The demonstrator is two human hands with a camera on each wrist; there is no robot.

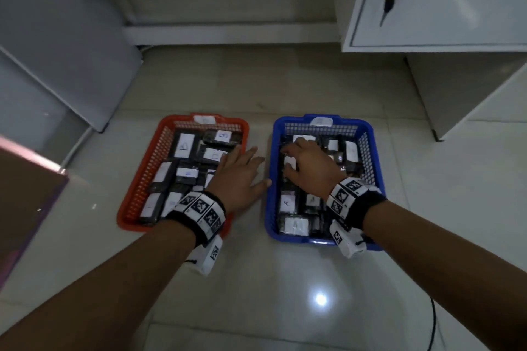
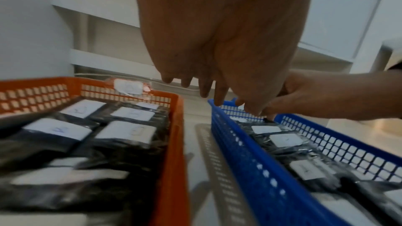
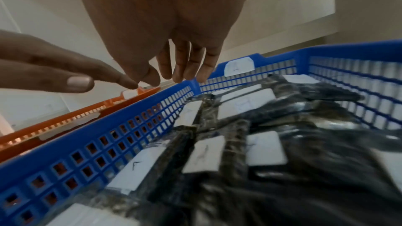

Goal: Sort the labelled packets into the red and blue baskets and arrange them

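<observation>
Two baskets stand side by side on the floor, each with a paper label on its far rim. The red basket (image 1: pixel 137 179) on the left holds several black packets (image 1: pixel 184 145) with white labels. Beside it, the blue basket (image 1: pixel 370 157) holds more labelled packets (image 1: pixel 296 225). My left hand (image 1: pixel 242 171) hovers with straight, spread fingers over the red basket's right rim and the gap between the baskets, holding nothing. My right hand (image 1: pixel 305 162) is over the blue basket's far left part, fingers bent down onto the packets. In the right wrist view its fingers (image 3: pixel 185 64) hang with nothing in them.
A white cabinet (image 1: pixel 427 0) with a key in its lock stands at the back right. Grey furniture (image 1: pixel 57 51) lines the left. A brown box (image 1: pixel 25 202) juts in at the near left. A black cable (image 1: pixel 433 322) lies on the tiled floor at the near right.
</observation>
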